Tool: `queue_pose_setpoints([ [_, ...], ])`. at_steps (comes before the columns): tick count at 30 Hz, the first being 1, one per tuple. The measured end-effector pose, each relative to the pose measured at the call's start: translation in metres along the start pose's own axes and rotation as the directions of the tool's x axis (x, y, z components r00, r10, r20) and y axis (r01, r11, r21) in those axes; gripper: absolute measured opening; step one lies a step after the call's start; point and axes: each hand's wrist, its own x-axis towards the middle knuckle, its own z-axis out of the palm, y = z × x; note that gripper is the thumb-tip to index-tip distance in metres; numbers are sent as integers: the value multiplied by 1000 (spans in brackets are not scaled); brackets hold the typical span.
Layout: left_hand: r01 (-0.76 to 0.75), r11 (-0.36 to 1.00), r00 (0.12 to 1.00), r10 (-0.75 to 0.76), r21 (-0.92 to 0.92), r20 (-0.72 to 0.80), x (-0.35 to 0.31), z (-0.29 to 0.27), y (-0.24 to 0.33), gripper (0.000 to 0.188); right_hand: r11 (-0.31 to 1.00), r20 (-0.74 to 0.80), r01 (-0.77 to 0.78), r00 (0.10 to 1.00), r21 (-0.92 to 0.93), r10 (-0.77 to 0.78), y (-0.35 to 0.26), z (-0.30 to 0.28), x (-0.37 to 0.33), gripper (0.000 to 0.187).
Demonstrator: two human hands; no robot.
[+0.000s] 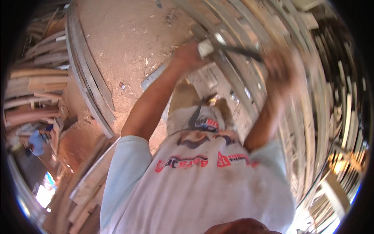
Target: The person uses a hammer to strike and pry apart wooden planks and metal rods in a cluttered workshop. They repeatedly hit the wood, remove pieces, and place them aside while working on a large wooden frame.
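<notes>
A brown floor (128, 35) littered with wood scraps (146, 61) spreads beyond the person's pale shirt (202, 191). Long planks (307, 117) run along the shirt's right; stacked boards (43, 82) lie to its left. Ahead of the shirt, the blurred right hand (278, 70) wraps around a dark-handled tool (241, 51), which sits between the 2 hands. The left hand (187, 58) is beside a pale block (205, 48); I can't tell whether it grips.
</notes>
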Motion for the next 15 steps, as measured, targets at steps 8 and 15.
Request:
queue_pose_setpoints([
  [8,14,993,1000,-16,121,20,18,20,2,91,959,286,284,918,11,-275,-42,39,1,20],
  [15,-6,999,1000,5,42,24,-9,19,2,68,985,80,172,982,23,-174,-35,19,-14,20],
])
